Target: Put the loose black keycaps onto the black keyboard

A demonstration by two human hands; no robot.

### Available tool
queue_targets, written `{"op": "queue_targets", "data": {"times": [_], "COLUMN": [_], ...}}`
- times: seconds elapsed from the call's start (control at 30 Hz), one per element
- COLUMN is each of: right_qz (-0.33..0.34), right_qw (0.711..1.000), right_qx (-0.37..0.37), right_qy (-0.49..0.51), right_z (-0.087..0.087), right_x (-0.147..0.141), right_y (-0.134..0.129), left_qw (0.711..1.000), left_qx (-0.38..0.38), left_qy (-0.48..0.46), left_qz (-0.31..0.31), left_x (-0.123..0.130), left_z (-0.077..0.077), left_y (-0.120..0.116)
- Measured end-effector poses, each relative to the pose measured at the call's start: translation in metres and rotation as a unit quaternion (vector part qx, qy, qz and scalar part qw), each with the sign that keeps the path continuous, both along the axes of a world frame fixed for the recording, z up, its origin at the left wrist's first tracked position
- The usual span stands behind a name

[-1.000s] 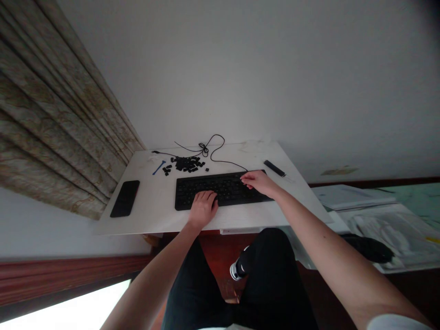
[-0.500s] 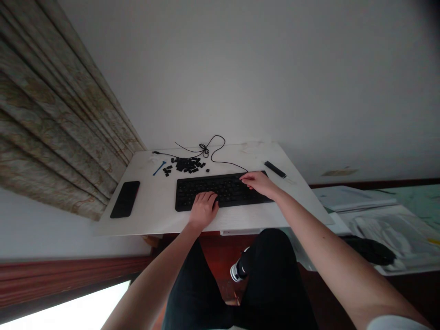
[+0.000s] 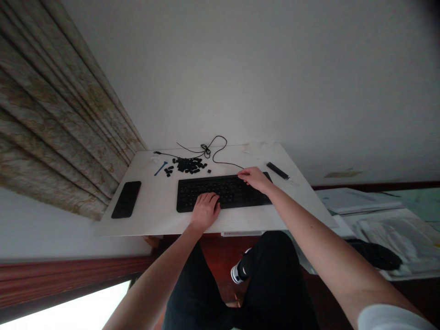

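A black keyboard [image 3: 233, 200] lies near the front of the white desk. My left hand [image 3: 206, 210] rests on its front part, fingers stretched out over the keys and holding nothing. My right hand [image 3: 253, 178] is at the keyboard's rear edge, right of the middle, with thumb and fingers pinched together. Anything between those fingertips is too small to make out. Behind the keyboard lies a heap of loose black keycaps [image 3: 188, 165], and a single keycap [image 3: 209, 171] sits apart from it.
A thin blue tool [image 3: 161, 168] lies left of the heap. The keyboard cable [image 3: 220, 136] loops along the back. A black phone [image 3: 126, 200] is on the left; a slim black object with a pale tip [image 3: 277, 170] lies at right. A curtain [image 3: 68, 105] hangs left.
My right hand has shifted slightly left and back along the keyboard's rear edge, its fingers still pinched. The left hand stays on the keys. The whole view has moved slightly.
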State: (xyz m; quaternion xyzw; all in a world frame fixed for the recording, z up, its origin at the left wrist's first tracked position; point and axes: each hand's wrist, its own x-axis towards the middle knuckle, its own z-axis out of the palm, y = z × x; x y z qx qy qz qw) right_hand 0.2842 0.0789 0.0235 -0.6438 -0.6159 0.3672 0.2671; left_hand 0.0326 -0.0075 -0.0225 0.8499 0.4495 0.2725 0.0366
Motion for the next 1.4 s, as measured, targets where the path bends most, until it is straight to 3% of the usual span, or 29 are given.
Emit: {"op": "queue_targets", "data": {"times": [0.2, 0.5, 0.8, 1.2, 1.4], "right_qz": [-0.041, 0.011, 0.155, 0.152, 0.111], "right_qw": [0.998, 0.999, 0.985, 0.983, 0.987], "right_qx": [0.035, -0.031, 0.015, -0.017, -0.023], "right_qy": [-0.038, 0.031, -0.069, -0.096, -0.11], "right_z": [0.004, 0.004, 0.004, 0.006, 0.003], "right_x": [-0.009, -0.01, -0.03, -0.032, -0.038], "right_y": [0.007, -0.014, -0.043, -0.037, -0.033], "left_qw": [1.0, 1.0, 1.0, 1.0, 1.0], "left_qx": [0.003, 0.003, 0.006, 0.009, 0.007], "left_qy": [0.004, 0.0, 0.012, 0.005, 0.007], "left_qz": [0.0, 0.001, 0.003, 0.005, 0.003], "left_x": [0.0, 0.0, 0.001, 0.0, 0.0], "left_z": [0.0, 0.0, 0.002, 0.001, 0.0], "left_y": [0.0, 0.0, -0.002, -0.001, -0.002]}}
